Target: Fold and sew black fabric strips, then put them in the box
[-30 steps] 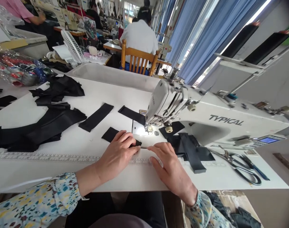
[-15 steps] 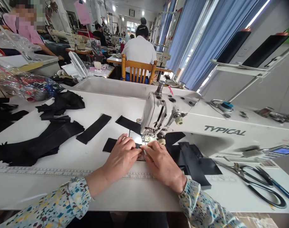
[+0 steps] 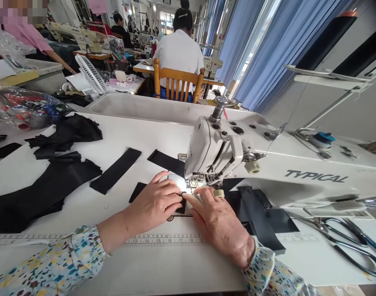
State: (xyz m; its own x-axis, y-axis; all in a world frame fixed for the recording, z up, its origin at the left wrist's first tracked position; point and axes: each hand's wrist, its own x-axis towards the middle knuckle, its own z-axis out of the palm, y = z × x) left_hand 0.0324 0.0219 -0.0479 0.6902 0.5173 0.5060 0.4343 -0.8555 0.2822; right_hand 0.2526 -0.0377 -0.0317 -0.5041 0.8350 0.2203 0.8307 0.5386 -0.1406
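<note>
At the lit needle area of the white sewing machine, my left hand presses on a small black fabric piece, its fingers bent over the metal plate. From the right, my right hand touches the same piece with its fingertips, close to the presser foot. Both hands have their fingers drawn together. A black strip lies behind the left hand, its right end hidden by the machine head. Another strip rests farther left. The end of one more black piece shows beside my left fingers.
Black fabric is heaped on the left, near a plastic bag of coloured items. Scissors and more black pieces lie on the right. A ruler strip crosses the front. Ahead, a person in white sits on a chair.
The view has moved closer and shifted, so the machine appears larger. More of the small black piece shows between my hands, and my right hand's fingers are more spread.
</note>
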